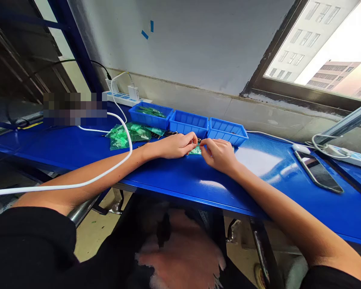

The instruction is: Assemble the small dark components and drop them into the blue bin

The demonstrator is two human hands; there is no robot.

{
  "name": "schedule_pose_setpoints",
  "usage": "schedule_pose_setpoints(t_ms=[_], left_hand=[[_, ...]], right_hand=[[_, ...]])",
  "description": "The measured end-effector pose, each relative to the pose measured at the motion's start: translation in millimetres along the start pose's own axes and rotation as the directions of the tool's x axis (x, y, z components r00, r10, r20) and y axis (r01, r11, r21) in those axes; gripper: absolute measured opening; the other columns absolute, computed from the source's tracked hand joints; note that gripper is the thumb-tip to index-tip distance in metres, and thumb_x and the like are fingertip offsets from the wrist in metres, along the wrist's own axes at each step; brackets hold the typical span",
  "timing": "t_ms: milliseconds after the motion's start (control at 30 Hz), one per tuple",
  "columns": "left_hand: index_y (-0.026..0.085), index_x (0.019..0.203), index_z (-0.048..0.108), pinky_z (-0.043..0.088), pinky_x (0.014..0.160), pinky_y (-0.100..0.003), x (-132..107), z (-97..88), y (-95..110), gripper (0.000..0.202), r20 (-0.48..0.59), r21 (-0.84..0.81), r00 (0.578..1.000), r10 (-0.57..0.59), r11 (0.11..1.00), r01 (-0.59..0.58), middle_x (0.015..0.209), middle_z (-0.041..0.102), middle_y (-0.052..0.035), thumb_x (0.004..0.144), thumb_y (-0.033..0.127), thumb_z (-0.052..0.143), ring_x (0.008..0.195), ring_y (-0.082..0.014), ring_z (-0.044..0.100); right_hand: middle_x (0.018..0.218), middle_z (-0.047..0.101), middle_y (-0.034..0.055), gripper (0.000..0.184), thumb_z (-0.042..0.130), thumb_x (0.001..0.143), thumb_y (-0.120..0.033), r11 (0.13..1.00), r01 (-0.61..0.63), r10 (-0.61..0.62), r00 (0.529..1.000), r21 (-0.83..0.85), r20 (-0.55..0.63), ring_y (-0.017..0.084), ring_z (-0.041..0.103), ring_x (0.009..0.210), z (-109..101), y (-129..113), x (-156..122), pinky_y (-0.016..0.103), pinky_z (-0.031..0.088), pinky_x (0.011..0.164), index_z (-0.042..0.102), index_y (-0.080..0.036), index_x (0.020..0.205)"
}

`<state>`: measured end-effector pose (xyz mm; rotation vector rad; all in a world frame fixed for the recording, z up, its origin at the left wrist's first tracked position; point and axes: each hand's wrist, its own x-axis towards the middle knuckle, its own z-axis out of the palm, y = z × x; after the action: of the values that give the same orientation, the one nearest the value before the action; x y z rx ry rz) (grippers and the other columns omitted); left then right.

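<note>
Head view: looking down on a blue table point(168, 172), with two bare hands meeting near its far side.
Green piece point(195, 151): between both hands, just below the fingertips and partly covered by them; cannot tell whether resting on the tabletop or lifted slightly.
Left hand point(179, 146): curled inward, thumb and forefinger drawn almost together beside the green piece; exact hold too small to make out, so cannot tell.
Right hand point(219, 154): facing the other, fingers bent, thumb and forefinger narrowed to a small gap or none; hold likewise impossible to tell.
Fingertip work: apparently close two-handed handling at the upper edge of the green piece, judging by the pose.
Next at the fingertips: seems to call for a light, steady pinch, with both hands kept close and level; likely easy to slip on something so small.
Blue bins: in a row behind the hands, namely a left bin point(150, 120) with green contents, a middle bin point(189, 128) and a right bin point(225, 138).
Bagged green pieces point(119, 137): heaped on the table, in front of the left bin.
Phone point(320, 172): lying well apart, off to the right.
White cable point(78, 185): crossing in front of the left forearm.
</note>
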<state>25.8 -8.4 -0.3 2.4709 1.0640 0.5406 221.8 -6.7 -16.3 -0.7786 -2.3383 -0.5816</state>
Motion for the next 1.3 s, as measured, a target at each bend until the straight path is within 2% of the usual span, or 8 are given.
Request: schedule_pose_setpoints(t_ms=[367,667,833,1300], left_hand=[[0.019,0.088,0.045,0.038,0.061,-0.025,-0.3,-0.8,3.6,0.018,0.027,-0.026,1.0,0.004,1.0,-0.003,0.067,0.059,0.0014,0.091,0.032,0.033,0.06,-0.0132,0.054],[0.018,0.093,0.047,0.037,0.059,-0.024,-0.4,-0.2,3.0,0.018,0.015,-0.006,1.0,0.01,1.0,-0.01,0.067,0.06,0.0012,0.09,0.031,0.035,0.06,-0.0132,0.055],[0.018,0.096,0.047,0.035,0.056,-0.024,-0.5,1.2,-0.4,0.016,-0.002,0.008,1.0,0.027,1.0,-0.027,0.065,0.06,0.0023,0.088,0.03,0.039,0.056,-0.0125,0.053],[0.017,0.083,0.048,0.038,0.062,-0.023,0.6,-2.4,5.9,0.017,0.061,-0.08,0.998,0.004,0.997,0.001,0.067,0.059,0.0019,0.089,0.024,0.033,0.061,-0.0113,0.053]], right_hand=[[0.053,0.058,-0.0014,0.022,0.039,0.088,-0.023,1.0,0.003,-0.002,1.0,-0.008,0.007,0.011,0.051,0.05,-0.4,0.2,-0.3,0.022,0.032,0.055,0.059,-0.017,0.083],[0.054,0.06,0.0003,0.028,0.037,0.09,-0.025,0.999,0.03,-0.029,0.999,-0.039,0.019,0.011,0.052,0.052,-1.3,0.2,0.8,0.023,0.031,0.055,0.061,-0.017,0.079],[0.053,0.06,-0.0002,0.026,0.039,0.089,-0.024,0.998,0.044,-0.045,0.999,-0.042,-0.024,0.01,0.051,0.05,-0.8,0.5,0.5,0.022,0.032,0.054,0.062,-0.017,0.078],[0.051,0.057,-0.0009,0.028,0.042,0.09,-0.03,0.999,0.028,-0.029,0.999,-0.043,-0.029,0.01,0.048,0.049,-3.1,-0.3,0.8,0.023,0.03,0.054,0.062,-0.017,0.076]])
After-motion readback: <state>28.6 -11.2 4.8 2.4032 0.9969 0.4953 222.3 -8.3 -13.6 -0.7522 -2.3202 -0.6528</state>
